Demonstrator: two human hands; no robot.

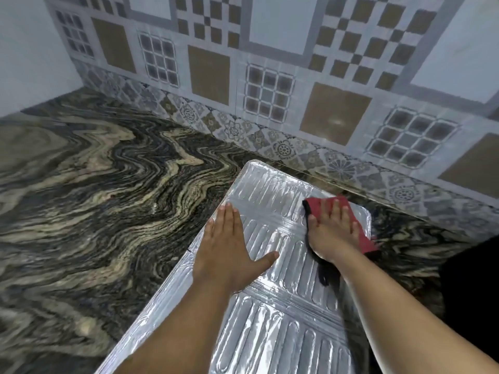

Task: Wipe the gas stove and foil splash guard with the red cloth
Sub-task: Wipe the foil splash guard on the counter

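Both hands flat on foil guard (272, 265), fingers (334, 211) spread; right (333, 233) presses red cloth (364, 238).

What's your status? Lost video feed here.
Left hand flat, bracing foil splash guard. Right hand pressing red cloth on its far corner. Nothing in the way.

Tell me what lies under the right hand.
The red cloth is pressed flat beneath the right hand, on the foil splash guard. The foil right under the cloth is covered, so its state cannot be seen.
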